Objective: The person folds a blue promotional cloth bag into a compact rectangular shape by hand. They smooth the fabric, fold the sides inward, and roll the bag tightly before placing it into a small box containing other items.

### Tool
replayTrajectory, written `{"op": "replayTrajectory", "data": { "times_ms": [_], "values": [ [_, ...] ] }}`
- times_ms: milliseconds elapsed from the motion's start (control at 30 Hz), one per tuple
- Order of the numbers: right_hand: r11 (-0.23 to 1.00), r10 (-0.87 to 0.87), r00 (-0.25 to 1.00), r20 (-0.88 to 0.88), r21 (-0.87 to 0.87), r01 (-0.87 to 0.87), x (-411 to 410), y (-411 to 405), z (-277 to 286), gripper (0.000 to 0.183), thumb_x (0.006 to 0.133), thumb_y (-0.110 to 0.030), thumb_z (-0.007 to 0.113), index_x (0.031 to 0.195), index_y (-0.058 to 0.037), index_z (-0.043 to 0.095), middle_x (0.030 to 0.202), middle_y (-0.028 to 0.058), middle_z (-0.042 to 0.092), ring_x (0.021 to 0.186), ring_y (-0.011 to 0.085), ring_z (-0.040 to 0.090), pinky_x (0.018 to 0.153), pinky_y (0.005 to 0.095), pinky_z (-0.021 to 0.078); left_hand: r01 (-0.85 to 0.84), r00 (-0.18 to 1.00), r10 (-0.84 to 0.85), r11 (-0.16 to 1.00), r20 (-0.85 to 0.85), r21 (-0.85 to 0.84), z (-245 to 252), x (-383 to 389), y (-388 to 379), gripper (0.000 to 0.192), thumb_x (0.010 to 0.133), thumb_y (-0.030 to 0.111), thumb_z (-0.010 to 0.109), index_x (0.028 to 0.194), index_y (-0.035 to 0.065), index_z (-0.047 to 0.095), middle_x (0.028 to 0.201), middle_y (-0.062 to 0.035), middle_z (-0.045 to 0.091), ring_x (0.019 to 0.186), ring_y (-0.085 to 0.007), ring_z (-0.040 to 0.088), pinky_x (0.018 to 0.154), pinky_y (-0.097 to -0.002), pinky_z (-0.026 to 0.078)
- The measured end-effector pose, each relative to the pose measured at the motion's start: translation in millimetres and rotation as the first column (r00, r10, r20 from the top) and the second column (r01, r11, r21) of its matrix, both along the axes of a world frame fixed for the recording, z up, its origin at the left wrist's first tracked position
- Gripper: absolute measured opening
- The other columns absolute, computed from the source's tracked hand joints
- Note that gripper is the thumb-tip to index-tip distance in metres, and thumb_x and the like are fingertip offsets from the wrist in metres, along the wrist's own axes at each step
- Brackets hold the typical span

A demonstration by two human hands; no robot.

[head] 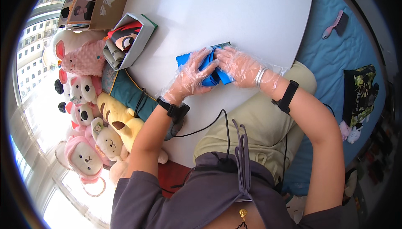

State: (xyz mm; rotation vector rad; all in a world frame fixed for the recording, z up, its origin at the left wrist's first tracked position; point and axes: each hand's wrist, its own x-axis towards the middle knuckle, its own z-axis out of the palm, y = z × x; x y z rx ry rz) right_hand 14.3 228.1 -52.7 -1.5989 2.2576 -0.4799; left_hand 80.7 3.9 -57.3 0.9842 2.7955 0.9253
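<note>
A bright blue folded piece, whose material I cannot make out, lies on the white tabletop between my hands. Its far edge carries a dark patterned strip. My left hand, in a clear plastic glove, grips the left part with fingers on top and thumb towards the middle. From the right, my right hand, gloved the same way, has its fingers closed over the piece and meets the left fingers near its centre. Both hands cover much of it, so its full shape is hidden.
The white table spreads ahead. An open box with red-and-black contents stands left, near a cardboard box. Several plush toys line the window side. A black cable crosses towards my lap. Right, a hairbrush lies on blue bedding.
</note>
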Motion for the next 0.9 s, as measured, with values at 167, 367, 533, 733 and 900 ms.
{"op": "replayTrajectory", "data": {
  "times_ms": [167,367,533,733,900],
  "values": [
    [0.938,0.026,0.999,-0.034,0.346,-0.013,1.2,-28.1,28.3,0.045,0.083,-0.030,0.059,0.119,-0.0039,0.061,0.133,0.0148,0.054,0.129,0.0266,0.043,0.111,0.0395,0.0263,-0.054,0.999,0.054,0.996,0.004,0.065,-6.5,7.4,0.0,0.082,0.054,0.023,0.083,0.129,0.0113,0.052,0.140,-0.0217,0.043,0.126,-0.0444,0.045,0.104,-0.0543,0.039],
    [0.891,0.006,0.999,-0.054,0.454,0.019,13.6,-35.9,14.4,0.049,0.087,-0.029,0.055,0.131,-0.0092,0.055,0.145,0.0093,0.042,0.143,0.0258,0.024,0.110,0.0557,0.0229,-0.065,0.998,0.065,0.993,0.000,0.095,-10.3,6.7,-0.5,0.068,0.058,0.024,0.084,0.119,0.0101,0.055,0.139,-0.0208,0.044,0.127,-0.0433,0.045,0.104,-0.0577,0.037],
    [0.841,-0.049,0.999,0.002,0.540,0.040,5.2,-30.3,19.3,0.058,0.089,-0.046,0.054,0.142,-0.0238,0.046,0.157,-0.0009,0.022,0.147,0.0319,0.008,0.105,0.0673,0.0261,0.000,0.995,-0.006,0.998,-0.103,-0.066,4.6,9.5,11.7,0.056,0.056,0.023,0.085,0.105,0.0104,0.059,0.132,-0.0173,0.049,0.126,-0.0436,0.044,0.102,-0.0658,0.033],
    [0.853,-0.217,0.975,0.050,0.496,0.164,5.2,-35.0,17.9,0.070,0.084,-0.047,0.062,0.146,-0.0274,0.038,0.156,-0.0041,0.025,0.146,0.0326,0.012,0.114,0.0531,0.0227,-0.084,0.989,0.093,0.993,-0.111,0.078,-4.5,12.4,21.7,0.039,0.053,0.012,0.082,0.082,0.0080,0.056,0.120,-0.0120,0.054,0.118,-0.0350,0.048,0.105,-0.0643,0.031],
    [0.813,-0.256,0.966,0.038,0.548,0.194,10.4,-47.9,19.1,0.064,0.085,-0.040,0.060,0.145,-0.0296,0.039,0.156,-0.0036,0.026,0.146,0.0325,0.013,0.116,0.0493,0.0205,-0.127,0.991,0.129,0.991,-0.038,0.049,-1.5,19.5,18.0,0.033,0.055,0.007,0.078,0.080,0.0070,0.057,0.116,-0.0112,0.056,0.113,-0.0324,0.051,0.108,-0.0616,0.029]
  ]
}}
